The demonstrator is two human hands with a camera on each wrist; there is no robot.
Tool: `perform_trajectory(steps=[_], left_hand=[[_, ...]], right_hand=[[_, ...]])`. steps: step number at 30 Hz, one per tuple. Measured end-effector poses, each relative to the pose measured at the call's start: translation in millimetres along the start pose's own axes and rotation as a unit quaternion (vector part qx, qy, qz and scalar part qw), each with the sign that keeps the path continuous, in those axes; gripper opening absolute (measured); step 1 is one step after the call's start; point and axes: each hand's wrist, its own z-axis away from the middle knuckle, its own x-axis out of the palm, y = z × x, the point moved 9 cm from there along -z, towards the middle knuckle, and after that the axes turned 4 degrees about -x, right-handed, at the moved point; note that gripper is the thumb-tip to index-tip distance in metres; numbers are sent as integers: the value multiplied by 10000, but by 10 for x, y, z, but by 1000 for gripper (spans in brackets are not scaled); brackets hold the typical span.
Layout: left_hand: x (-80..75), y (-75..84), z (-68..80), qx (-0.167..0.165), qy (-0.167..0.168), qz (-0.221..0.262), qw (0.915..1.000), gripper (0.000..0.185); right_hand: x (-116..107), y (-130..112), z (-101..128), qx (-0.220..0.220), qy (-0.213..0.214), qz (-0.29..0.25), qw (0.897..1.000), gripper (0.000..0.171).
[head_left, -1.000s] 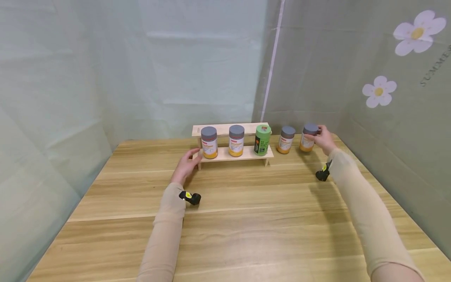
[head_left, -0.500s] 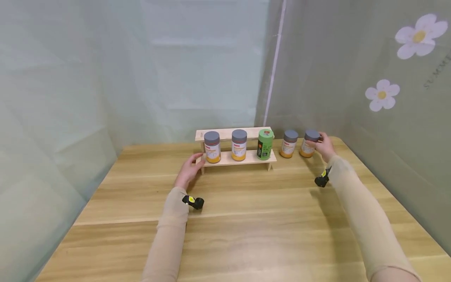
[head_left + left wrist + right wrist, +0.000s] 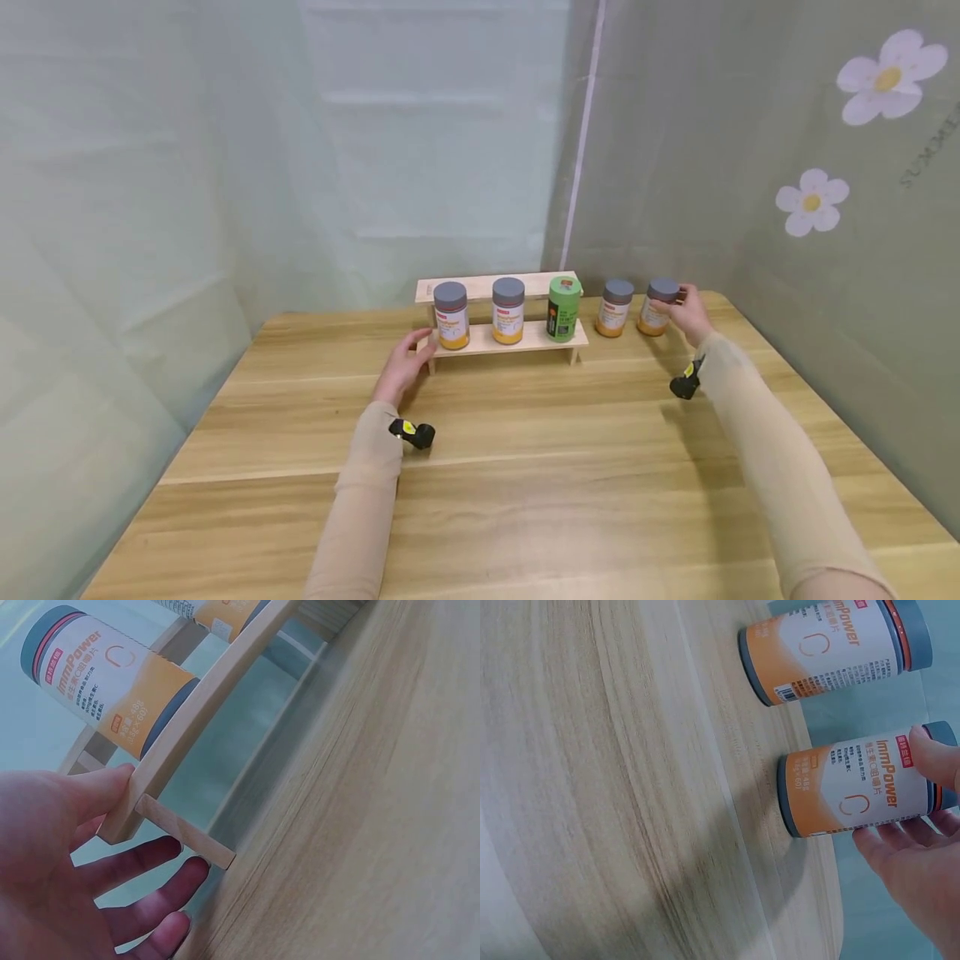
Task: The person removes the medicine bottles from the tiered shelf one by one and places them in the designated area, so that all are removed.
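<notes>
At table (image 3: 525, 492), left fingers (image 3: 154, 904) pinch 1 rack (image 3: 481, 338), right fingers (image 3: 883, 859) 1 of 5 jars (image 3: 862, 784).

The right hand (image 3: 689, 315) has shifted slightly left, bringing the grey-capped jar (image 3: 651, 318) in its fingers a little closer to the neighbouring jar (image 3: 614, 312); a narrower gap now separates the two. The held jar's cap now sits more nearly level with its neighbour's. In the head view, the wooden rack (image 3: 480, 287) and both jars appear lower than a second ago.
</notes>
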Motion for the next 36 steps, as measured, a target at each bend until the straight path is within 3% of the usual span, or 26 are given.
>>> perform_trajectory(steps=[13, 23, 30, 36], left_hand=[[-80, 62, 11, 0, 16, 52, 10000, 50], [-34, 26, -13, 52, 10, 74, 10000, 51], [7, -19, -23, 4, -37, 134, 9999, 50], [-5, -29, -37, -27, 18, 133, 9999, 50]], right_hand=[[69, -68, -92, 79, -264, 26, 9996, 71], [83, 4, 11, 212, -541, -200, 9981, 76], [-51, -67, 103, 176, 509, -506, 9973, 82], [-29, -236, 180, -70, 784, -817, 9935, 76]])
